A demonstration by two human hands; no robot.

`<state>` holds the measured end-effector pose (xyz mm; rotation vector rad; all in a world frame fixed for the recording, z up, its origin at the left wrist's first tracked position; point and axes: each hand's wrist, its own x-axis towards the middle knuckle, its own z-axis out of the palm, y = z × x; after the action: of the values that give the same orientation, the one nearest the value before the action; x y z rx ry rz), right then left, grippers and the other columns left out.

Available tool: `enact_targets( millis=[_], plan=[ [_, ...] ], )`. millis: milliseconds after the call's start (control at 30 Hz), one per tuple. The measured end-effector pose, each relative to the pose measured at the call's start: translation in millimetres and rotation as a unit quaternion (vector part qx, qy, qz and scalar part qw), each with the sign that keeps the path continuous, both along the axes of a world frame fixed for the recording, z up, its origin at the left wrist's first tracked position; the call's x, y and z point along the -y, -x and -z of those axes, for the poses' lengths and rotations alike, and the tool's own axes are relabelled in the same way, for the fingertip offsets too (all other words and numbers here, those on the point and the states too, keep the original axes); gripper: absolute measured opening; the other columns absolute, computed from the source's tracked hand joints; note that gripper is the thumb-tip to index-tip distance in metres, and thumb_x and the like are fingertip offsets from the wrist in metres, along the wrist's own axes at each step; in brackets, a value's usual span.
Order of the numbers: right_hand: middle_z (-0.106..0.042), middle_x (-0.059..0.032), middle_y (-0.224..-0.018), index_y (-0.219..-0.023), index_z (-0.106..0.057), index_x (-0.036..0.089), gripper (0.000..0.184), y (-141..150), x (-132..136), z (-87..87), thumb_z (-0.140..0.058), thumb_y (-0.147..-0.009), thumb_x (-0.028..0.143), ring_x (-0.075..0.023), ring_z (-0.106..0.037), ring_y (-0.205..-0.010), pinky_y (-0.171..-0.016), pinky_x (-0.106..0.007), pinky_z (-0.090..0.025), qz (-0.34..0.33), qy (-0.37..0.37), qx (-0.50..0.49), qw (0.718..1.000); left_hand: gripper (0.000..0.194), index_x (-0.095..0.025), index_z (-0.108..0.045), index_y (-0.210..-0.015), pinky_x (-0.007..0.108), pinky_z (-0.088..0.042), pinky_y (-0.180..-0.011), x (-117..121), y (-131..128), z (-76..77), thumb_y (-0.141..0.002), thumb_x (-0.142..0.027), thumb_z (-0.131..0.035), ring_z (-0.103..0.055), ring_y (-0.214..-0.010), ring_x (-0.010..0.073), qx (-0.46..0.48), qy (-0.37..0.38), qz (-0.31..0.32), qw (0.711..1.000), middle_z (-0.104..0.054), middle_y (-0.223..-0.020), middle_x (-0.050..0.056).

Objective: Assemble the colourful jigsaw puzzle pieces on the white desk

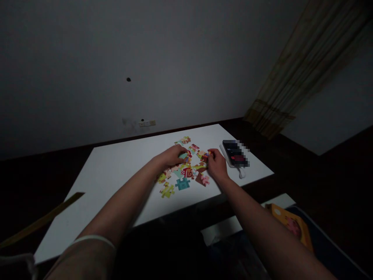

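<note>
Colourful jigsaw puzzle pieces lie in a loose cluster on the white table (pixel 122 171). Over the cluster's left side is my left hand (pixel 172 155), its thumb and fingers curled about a greenish puzzle piece (pixel 183 155). At the right side my right hand (pixel 217 165) pinches a small multicoloured puzzle piece (pixel 205 156). Nearer to me lie a teal piece (pixel 182 184), a yellow-green piece (pixel 167 190) and a brown and pink piece (pixel 203 179). Another piece (pixel 183 140) rests beyond my left hand. My fingers partly hide the pieces between them.
Right of my right hand lies a dark-screened phone (pixel 233 153) with a white strap (pixel 241 172). Below the table's near edge, a yellow box (pixel 291 223) sits at the right. A wall with sockets (pixel 147 123) stands behind, and a curtain (pixel 279 85) hangs at the right.
</note>
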<state>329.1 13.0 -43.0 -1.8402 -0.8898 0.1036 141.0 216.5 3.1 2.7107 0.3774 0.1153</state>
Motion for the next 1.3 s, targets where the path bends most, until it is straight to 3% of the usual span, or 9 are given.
enact_targets(
  millis=[133, 233, 367, 533, 667, 833, 1000, 1167, 1300],
  plan=[
    [-0.08, -0.0126, -0.108, -0.117, -0.075, 0.022, 0.039, -0.1, -0.3, -0.5, -0.05, -0.092, 0.038, -0.0322, -0.073, -0.1, -0.09, -0.044, -0.054, 0.0, -0.003, 0.005, 1.0, 0.039, -0.021, -0.082, -0.125, 0.041, -0.057, -0.097, 5.0, -2.1, -8.2, -0.089, -0.036, -0.077, -0.073, -0.106, 0.0286, -0.011, 0.012, -0.019, 1.0, -0.083, -0.117, 0.011],
    [-0.08, -0.0121, -0.107, -0.116, -0.075, 0.022, 0.039, 0.6, 0.0, -2.1, -0.049, -0.093, 0.038, -0.0318, -0.073, -0.099, -0.09, -0.044, -0.054, 0.001, -0.002, 0.007, 1.0, 0.033, -0.02, -0.083, -0.121, 0.041, -0.056, -0.092, 3.1, 3.4, -15.5, -0.098, -0.038, -0.068, -0.073, -0.099, 0.027, 0.007, 0.001, -0.032, 0.999, -0.083, -0.114, 0.013],
    [-0.08, -0.0112, -0.106, -0.116, -0.075, 0.022, 0.038, 2.0, 0.8, -4.6, -0.05, -0.092, 0.037, -0.0311, -0.072, -0.098, -0.089, -0.042, -0.054, 0.003, -0.001, 0.003, 1.0, 0.035, -0.02, -0.084, -0.122, 0.04, -0.056, -0.096, -14.1, 20.3, -18.0, -0.102, -0.029, -0.056, -0.073, -0.102, 0.0259, 0.051, -0.008, -0.073, 0.996, -0.083, -0.12, 0.014],
    [-0.08, -0.012, -0.105, -0.116, -0.075, 0.021, 0.039, 2.5, 0.6, -5.5, -0.049, -0.092, 0.037, -0.0317, -0.072, -0.099, -0.089, -0.042, -0.053, 0.003, 0.001, 0.01, 1.0, 0.033, -0.019, -0.086, -0.115, 0.037, -0.057, -0.093, -40.9, 53.6, -14.3, -0.1, -0.03, -0.058, -0.073, -0.097, 0.024, 0.115, -0.036, -0.122, 0.985, -0.081, -0.112, 0.012],
    [-0.08, -0.0118, -0.105, -0.116, -0.075, 0.021, 0.04, 2.3, 0.1, -5.5, -0.049, -0.092, 0.038, -0.0319, -0.073, -0.099, -0.089, -0.043, -0.052, -0.004, 0.006, 0.013, 1.0, 0.029, -0.019, -0.083, -0.111, 0.035, -0.056, -0.093, -39.3, 81.5, -11.0, -0.101, -0.029, -0.057, -0.073, -0.097, 0.0215, 0.123, -0.038, -0.084, 0.988, -0.079, -0.11, 0.011],
    [-0.081, -0.0113, -0.106, -0.116, -0.075, 0.022, 0.038, 1.6, 0.2, -4.4, -0.05, -0.093, 0.038, -0.0316, -0.073, -0.099, -0.09, -0.043, -0.053, -0.004, 0.008, 0.011, 1.0, 0.027, -0.021, -0.079, -0.104, 0.035, -0.057, -0.097, -17.5, 102.0, -7.1, -0.103, -0.027, -0.054, -0.073, -0.1, 0.021, 0.084, -0.053, -0.007, 0.995, -0.076, -0.112, 0.01],
    [-0.081, -0.0109, -0.107, -0.115, -0.075, 0.023, 0.036, 0.9, 0.2, -3.5, -0.051, -0.093, 0.038, -0.0317, -0.074, -0.1, -0.091, -0.043, -0.053, -0.011, 0.011, 0.014, 1.0, 0.031, -0.024, -0.076, -0.126, 0.042, -0.056, -0.104, 4.0, 95.4, -11.3, -0.104, -0.032, -0.055, -0.07, -0.12, 0.0278, 0.061, -0.093, 0.042, 0.993, -0.075, -0.128, 0.013],
    [-0.081, -0.0107, -0.104, -0.113, -0.075, 0.023, 0.035, 2.2, 0.7, -5.6, -0.051, -0.093, 0.039, -0.0313, -0.073, -0.096, -0.087, -0.042, -0.053, -0.007, 0.018, 0.017, 1.0, 0.07, -0.021, -0.053, -0.162, 0.052, -0.049, -0.121, 21.7, 79.9, -7.3, -0.1, -0.047, -0.07, -0.06, -0.143, 0.0372, 0.061, -0.088, 0.112, 0.988, -0.061, -0.159, 0.02],
    [-0.08, -0.0092, -0.102, -0.113, -0.075, 0.024, 0.034, 3.1, 2.0, -5.5, -0.052, -0.093, 0.039, -0.031, -0.073, -0.095, -0.085, -0.041, -0.052, -0.013, 0.021, 0.011, 1.0, 0.047, -0.024, -0.066, -0.148, 0.049, -0.054, -0.116, 29.0, 84.9, 3.7, -0.102, -0.034, -0.066, -0.065, -0.138, 0.034, 0.035, -0.089, 0.119, 0.988, -0.068, -0.151, 0.016]
  ],
)
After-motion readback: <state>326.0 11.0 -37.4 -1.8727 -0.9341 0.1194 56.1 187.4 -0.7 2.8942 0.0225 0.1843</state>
